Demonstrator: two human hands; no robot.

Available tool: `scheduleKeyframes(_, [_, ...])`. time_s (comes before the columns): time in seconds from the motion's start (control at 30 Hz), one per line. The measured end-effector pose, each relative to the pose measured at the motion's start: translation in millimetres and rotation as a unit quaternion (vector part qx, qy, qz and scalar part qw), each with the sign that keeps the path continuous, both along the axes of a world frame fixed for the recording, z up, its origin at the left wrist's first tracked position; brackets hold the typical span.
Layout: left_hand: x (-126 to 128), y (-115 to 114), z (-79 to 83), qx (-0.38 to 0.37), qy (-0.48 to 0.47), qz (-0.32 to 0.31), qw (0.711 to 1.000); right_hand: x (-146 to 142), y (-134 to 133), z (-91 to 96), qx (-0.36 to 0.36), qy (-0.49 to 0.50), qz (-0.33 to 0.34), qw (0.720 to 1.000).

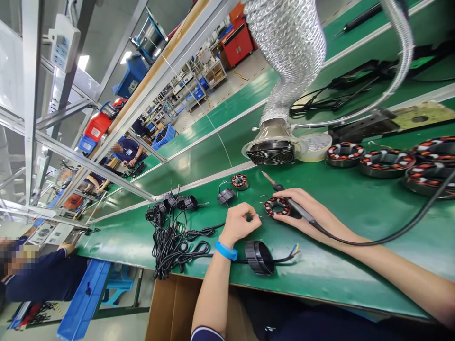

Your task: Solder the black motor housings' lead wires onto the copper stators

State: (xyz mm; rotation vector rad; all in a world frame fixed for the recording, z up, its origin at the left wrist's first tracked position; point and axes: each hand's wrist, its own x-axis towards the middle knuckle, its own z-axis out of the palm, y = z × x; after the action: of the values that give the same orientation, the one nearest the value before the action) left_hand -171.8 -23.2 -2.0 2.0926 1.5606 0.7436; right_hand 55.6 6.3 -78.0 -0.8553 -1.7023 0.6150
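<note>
My right hand (310, 204) grips a soldering iron (299, 208), its tip pointing up and left. Between the thumb and fingers of that same hand sits a small motor stator (269, 210) with red-orange windings. My left hand (239, 222), with a blue wristband (226, 251), is pinched closed just left of the stator. A thin wire end (260, 217) shows at those fingertips. Below lies a black ring-shaped housing (259, 258) with a cable and coloured wire ends. Beyond my left hand are another small stator (240, 182) and a black cap (225, 195) with wires.
Bundled black cables (168, 248) lie to the left. A foil exhaust duct (287, 57) with a fan (270, 152) hangs behind my hands. Larger stators (387, 162) line the right, by a clear tape roll (314, 144). A cardboard box (174, 308) stands below the bench edge. Other people work at left.
</note>
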Motion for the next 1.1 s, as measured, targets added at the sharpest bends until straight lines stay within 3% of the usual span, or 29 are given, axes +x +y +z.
scheduleKeyframes(0.13, [-6.8,2.6,3.3,-0.142,-0.126,-0.016,0.982,1.1,-1.8,0.9,0.003,-0.007,-0.001,1.0])
scheduleKeyframes(0.3, [-5.0,5.1,6.3,-0.166,-0.175,-0.063,0.968,2.2,-2.1,0.8,-0.022,-0.008,0.008,1.0])
scheduleKeyframes(0.47, [13.4,12.7,15.2,-0.293,-0.304,0.015,0.906,0.6,1.7,-4.0,-0.022,0.002,0.024,0.999])
scheduleKeyframes(0.53, [23.9,16.8,21.7,-0.35,-0.322,0.046,0.879,0.2,2.7,-5.4,-0.022,0.0,0.04,0.999])
scheduleKeyframes(0.6, [30.8,18.9,28.9,-0.375,-0.314,0.062,0.87,-0.2,2.7,-5.4,-0.021,0.001,0.049,0.999])
scheduleKeyframes(0.7, [28.4,15.7,38.6,-0.341,-0.26,0.086,0.899,-1.2,1.0,-3.1,-0.012,0.001,0.042,0.999])
scheduleKeyframes(0.87, [14.1,-10.8,51.6,-0.205,-0.156,0.1,0.961,-2.1,-2.8,3.8,-0.014,-0.001,0.039,0.999])
scheduleKeyframes(1.0, [27.9,-45.3,59.4,-0.154,-0.042,-0.01,0.987,0.5,-5.0,10.1,-0.021,0.001,0.029,0.999])
scheduleKeyframes(1.1, [43.9,-61.1,60.8,-0.135,0.042,-0.107,0.984,2.5,-5.7,11.3,-0.021,0.0,0.021,1.0])
